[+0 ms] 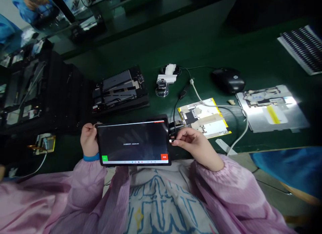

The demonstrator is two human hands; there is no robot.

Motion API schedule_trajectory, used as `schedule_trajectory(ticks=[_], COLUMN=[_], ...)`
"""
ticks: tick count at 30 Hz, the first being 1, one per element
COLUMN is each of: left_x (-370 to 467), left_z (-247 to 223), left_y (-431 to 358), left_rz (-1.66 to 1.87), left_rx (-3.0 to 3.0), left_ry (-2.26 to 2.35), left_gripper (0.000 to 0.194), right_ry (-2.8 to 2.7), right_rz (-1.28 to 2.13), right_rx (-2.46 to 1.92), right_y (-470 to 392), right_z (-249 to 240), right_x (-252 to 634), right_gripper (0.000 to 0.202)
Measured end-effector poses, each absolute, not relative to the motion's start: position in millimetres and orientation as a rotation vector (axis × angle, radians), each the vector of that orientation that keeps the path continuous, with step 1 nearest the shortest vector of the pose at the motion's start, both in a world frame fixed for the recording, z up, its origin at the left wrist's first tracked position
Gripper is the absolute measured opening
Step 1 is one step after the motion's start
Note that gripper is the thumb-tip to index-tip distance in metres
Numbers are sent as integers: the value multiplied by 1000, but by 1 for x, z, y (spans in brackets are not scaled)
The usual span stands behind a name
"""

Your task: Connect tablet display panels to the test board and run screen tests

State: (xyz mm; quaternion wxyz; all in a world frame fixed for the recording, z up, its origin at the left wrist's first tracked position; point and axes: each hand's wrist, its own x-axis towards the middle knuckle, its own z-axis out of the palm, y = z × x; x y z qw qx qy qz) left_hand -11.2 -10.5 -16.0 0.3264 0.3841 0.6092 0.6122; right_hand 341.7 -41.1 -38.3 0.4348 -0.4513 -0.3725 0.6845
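A tablet with a lit, mostly dark screen is held up in front of my body, a green button at its lower left and a red one at its lower right. My left hand grips the tablet's left edge, its fingers partly hidden behind. At the right edge, my right hand pinches a small cable plug against the tablet's side. A black cable runs from there back across the table. Whether the plug is fully seated cannot be seen.
Tall stacks of dark device parts stand at left, beside an opened device stack. Behind the tablet are a number stamp, a black mouse, a yellow-edged panel and a metal plate. A white cable crosses them.
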Motion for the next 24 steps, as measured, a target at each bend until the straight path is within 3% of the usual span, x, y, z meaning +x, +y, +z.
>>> schedule_trajectory(ticks=[24], left_x=[-11], left_z=[-21], left_y=[-13], left_rz=[1559], left_rx=[1075], left_ry=[1451], left_gripper=[37], right_ry=[-1073], right_rz=[1669], right_rx=[-1268], right_y=[-36], right_z=[-31], right_x=[338], right_gripper=[43])
